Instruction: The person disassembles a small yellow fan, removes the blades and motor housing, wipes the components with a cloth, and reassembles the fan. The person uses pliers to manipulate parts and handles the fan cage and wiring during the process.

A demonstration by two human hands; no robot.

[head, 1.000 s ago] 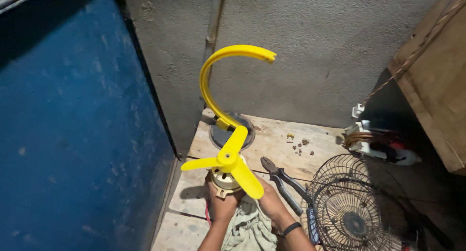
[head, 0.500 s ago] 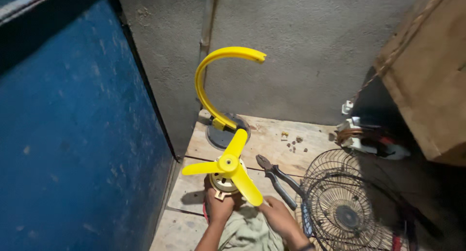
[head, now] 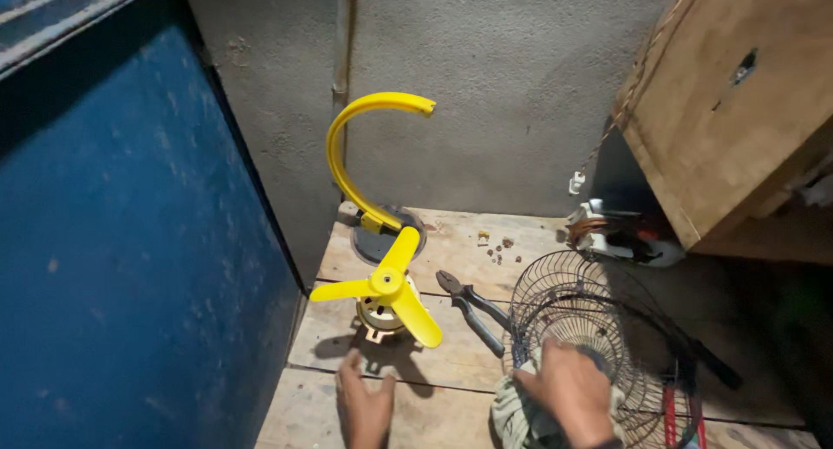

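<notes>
- Left hand [head: 364, 408] lies open, fingers spread flat on the wooden bench [head: 434, 362], touching nothing else, just in front of the yellow fan blade [head: 388, 286].
- The blade sits on its small motor [head: 379, 317], unsupported; a nudge could tip it.
- Right hand [head: 566, 390] grips a rag [head: 519, 414] beside the wire fan guard [head: 577, 327], which could snag the cloth.

Bare wooden plank counter [head: 451, 358] carries a yellow three-blade plastic fan on its motor [head: 386, 297] just beyond the left hand [head: 364, 410], with dark metal pliers [head: 473, 308] and a round wire fan guard [head: 577, 336] beside the right hand [head: 568, 393].
</notes>
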